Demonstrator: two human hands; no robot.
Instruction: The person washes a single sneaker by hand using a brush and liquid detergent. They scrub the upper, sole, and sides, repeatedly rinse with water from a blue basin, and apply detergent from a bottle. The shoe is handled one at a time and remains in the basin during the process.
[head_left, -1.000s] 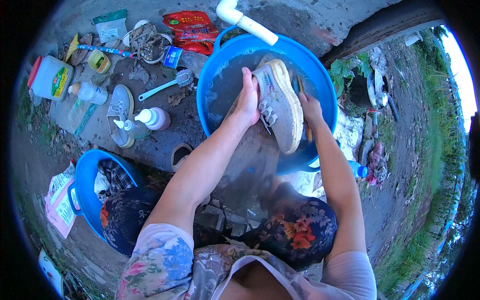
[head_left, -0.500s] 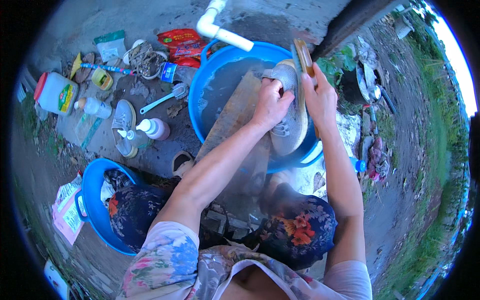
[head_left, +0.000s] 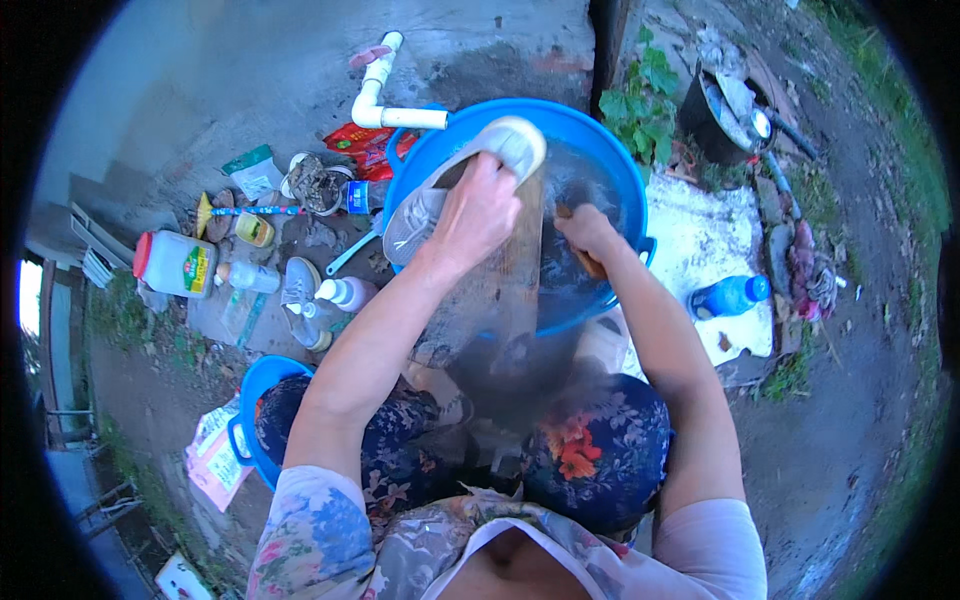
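Observation:
My left hand [head_left: 478, 208] is closed on a grey shoe [head_left: 415, 218] with a pale sole, gripping it at the opening. The shoe is held above the left side of a large blue basin [head_left: 636, 190] of cloudy water. A wooden board [head_left: 490, 280] slopes out of the basin below my left wrist. My right hand [head_left: 592, 232] is down in the right part of the basin, at the water, wrapped round a wooden-backed brush [head_left: 588, 262]. Its bristles are hidden.
A white pipe [head_left: 400, 117] juts over the basin's far left edge. To the left lie another grey shoe [head_left: 300, 290], a pump bottle [head_left: 345, 292], a light-blue brush [head_left: 352, 254] and a white jar [head_left: 175, 264]. A blue bottle [head_left: 728, 296] lies on the right. By my left knee is a smaller blue tub [head_left: 262, 376].
The shoe has moved left and tilted, its pale end now pointing up to the right. My right hand has brought the brush from beside the shoe down into the basin. The view has shifted.

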